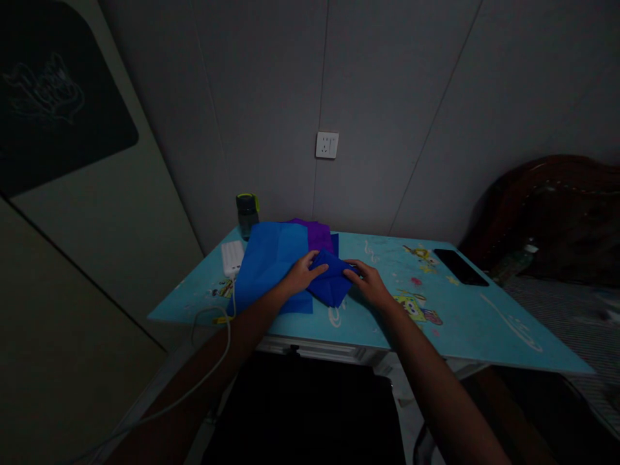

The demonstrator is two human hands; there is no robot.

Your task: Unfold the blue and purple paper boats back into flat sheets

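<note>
A folded dark blue sheet (332, 283), paper or thin cloth, is held between my hands just above the desk. My left hand (304, 274) grips its upper left side, thumb on top. At its right corner my right hand (364, 279) pinches the edge between thumb and fingers. Under and beside my left hand lies a lighter blue sheet (274, 255). A purple sheet (320, 237) sticks out behind it, along with another dark blue edge. How the folded sheet looks underneath is hidden.
The light blue desk (378, 323) carries cartoon prints. A white power bank (233, 258) with a cable (220, 361) sits at left, near a dark bottle (248, 216). A black tablet (460, 267) lies at right. A wall socket (327, 144) is behind.
</note>
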